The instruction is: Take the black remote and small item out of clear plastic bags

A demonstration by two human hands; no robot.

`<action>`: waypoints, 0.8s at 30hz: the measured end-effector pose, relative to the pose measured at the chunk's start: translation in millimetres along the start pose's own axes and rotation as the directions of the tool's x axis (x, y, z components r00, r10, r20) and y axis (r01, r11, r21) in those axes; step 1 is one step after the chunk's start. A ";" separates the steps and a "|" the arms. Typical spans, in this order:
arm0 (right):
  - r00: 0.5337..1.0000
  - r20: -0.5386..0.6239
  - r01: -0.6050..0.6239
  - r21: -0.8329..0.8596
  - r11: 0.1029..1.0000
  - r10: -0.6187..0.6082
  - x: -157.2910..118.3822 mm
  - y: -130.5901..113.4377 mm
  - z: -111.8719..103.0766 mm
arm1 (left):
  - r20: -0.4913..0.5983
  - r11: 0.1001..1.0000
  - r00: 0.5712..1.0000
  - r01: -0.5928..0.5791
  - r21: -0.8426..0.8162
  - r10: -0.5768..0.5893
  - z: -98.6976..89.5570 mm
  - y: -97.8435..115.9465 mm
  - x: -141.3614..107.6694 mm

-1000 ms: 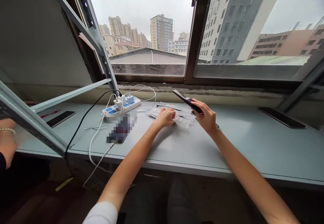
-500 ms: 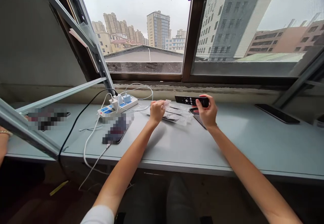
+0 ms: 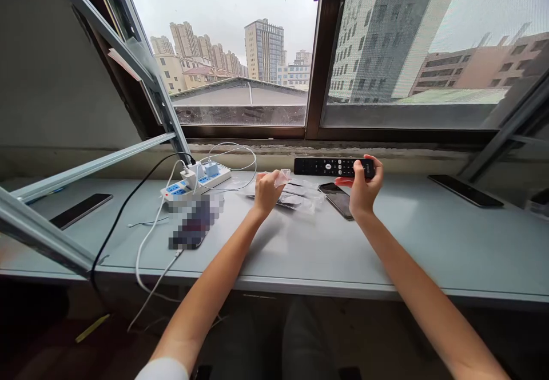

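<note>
Right hand (image 3: 364, 192) grips remote (image 3: 313, 166); left hand (image 3: 266, 192) pinches clear plastic (image 3: 283, 177).
Bags (image 3: 306, 201) on desk (image 3: 295, 254): contents indistinct; cabled phone (image 3: 195, 226) partly masked by pixelation.

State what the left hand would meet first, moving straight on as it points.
The left hand would probably meet the long, flat black remote control first, at its left end; depth is unclear.
</note>
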State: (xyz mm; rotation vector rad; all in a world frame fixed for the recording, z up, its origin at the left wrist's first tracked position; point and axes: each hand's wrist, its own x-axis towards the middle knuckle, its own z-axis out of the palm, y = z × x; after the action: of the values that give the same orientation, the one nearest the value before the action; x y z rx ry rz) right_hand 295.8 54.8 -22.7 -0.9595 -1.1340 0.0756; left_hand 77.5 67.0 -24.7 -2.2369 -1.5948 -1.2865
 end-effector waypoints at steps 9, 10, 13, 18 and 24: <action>0.932 0.040 -0.362 0.103 0.927 0.359 0.3 -10.0 0.1 | 0.098 0.969 0.970 -0.232 0.081 0.224 -8.2 8.5 -2.7; 0.928 0.030 -0.374 0.088 0.923 0.372 0.5 -10.8 -0.3 | 0.100 0.966 0.967 -0.245 0.082 0.236 -8.6 8.5 -2.8; 0.932 0.000 -0.362 0.055 0.930 0.363 2.3 -9.9 -1.2 | 0.104 0.962 0.962 -0.260 0.087 0.251 -9.2 8.3 -3.1; 0.932 -0.018 -0.362 0.021 0.932 0.363 2.4 -15.7 -1.2 | 0.125 0.952 0.949 -0.299 0.070 0.289 -7.9 5.4 -2.6; 0.976 0.017 -0.215 -0.021 0.976 0.216 -4.3 -32.1 -1.5 | 0.153 0.927 0.920 -0.372 0.046 0.361 -1.5 4.4 -4.3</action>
State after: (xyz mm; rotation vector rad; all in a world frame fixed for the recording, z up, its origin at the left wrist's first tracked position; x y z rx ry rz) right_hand 282.1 32.0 -4.1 -1.0986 -1.0461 0.2501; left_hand 79.9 61.1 -25.1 -2.4730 -1.1548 -0.9710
